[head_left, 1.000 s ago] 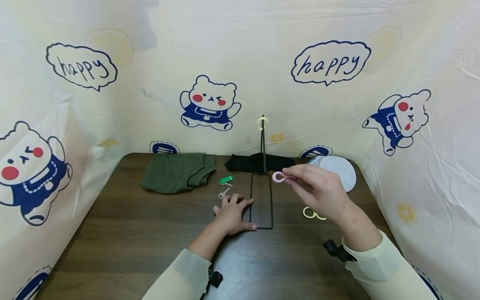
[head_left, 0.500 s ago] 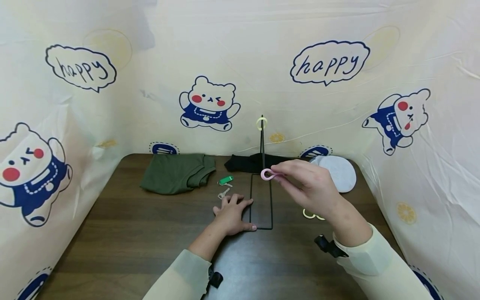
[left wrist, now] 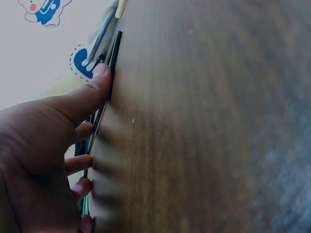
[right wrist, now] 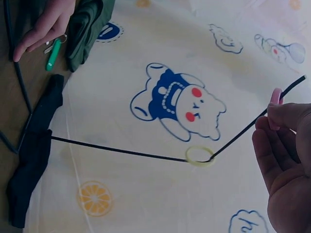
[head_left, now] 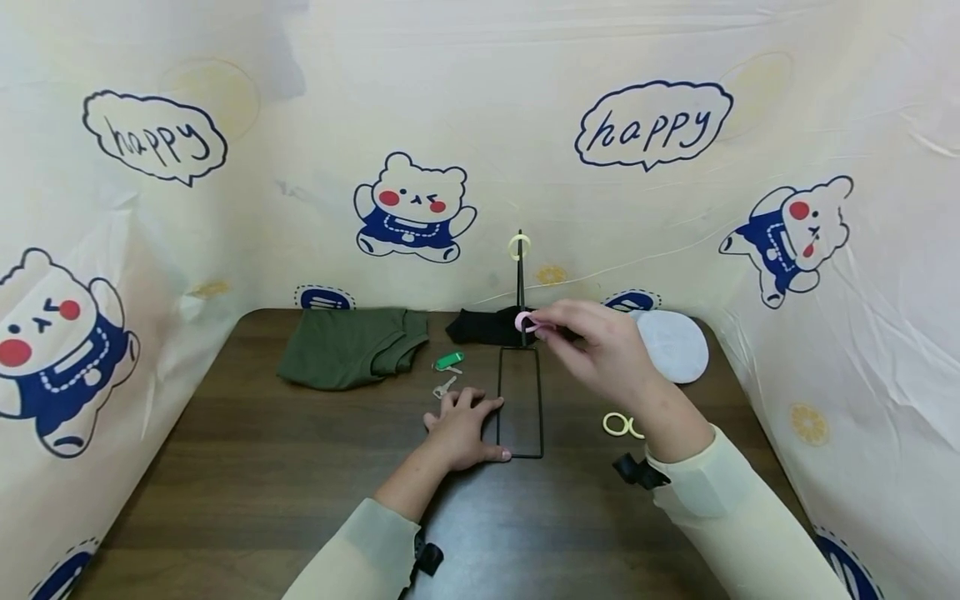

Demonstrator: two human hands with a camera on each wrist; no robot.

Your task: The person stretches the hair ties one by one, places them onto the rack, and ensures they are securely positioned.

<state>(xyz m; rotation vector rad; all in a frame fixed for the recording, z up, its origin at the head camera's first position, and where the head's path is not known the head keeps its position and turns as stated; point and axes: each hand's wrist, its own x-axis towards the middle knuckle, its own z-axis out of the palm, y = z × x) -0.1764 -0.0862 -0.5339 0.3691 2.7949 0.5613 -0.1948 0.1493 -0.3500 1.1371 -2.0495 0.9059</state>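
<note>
My right hand (head_left: 600, 346) pinches a pink ring (head_left: 524, 322) between thumb and fingertips. In the right wrist view the pink ring (right wrist: 275, 96) overlaps the sloping arm of a black wire stand (right wrist: 238, 135), just short of its free tip. A pale yellow ring (right wrist: 199, 156) hangs at the bend of that arm. The stand's rectangular base (head_left: 541, 408) lies flat on the table. Spread over its left side, my left hand (head_left: 461, 432) presses the near corner with the thumb, while a fingertip touches the side bar. The left wrist view shows that thumb (left wrist: 99, 80) on the bar.
Two yellow rings (head_left: 616, 424) lie on the table (head_left: 300, 500), partly behind the right wrist. A key (head_left: 444, 386) with a green tag (head_left: 449, 361) lies left of the stand. Along the back are folded green cloth (head_left: 345, 348), black cloth (head_left: 480, 327) and a white round item (head_left: 675, 346).
My right hand has carried the pink ring leftward and farther from me, from beside the stand to its black rod. The left hand stays on the base.
</note>
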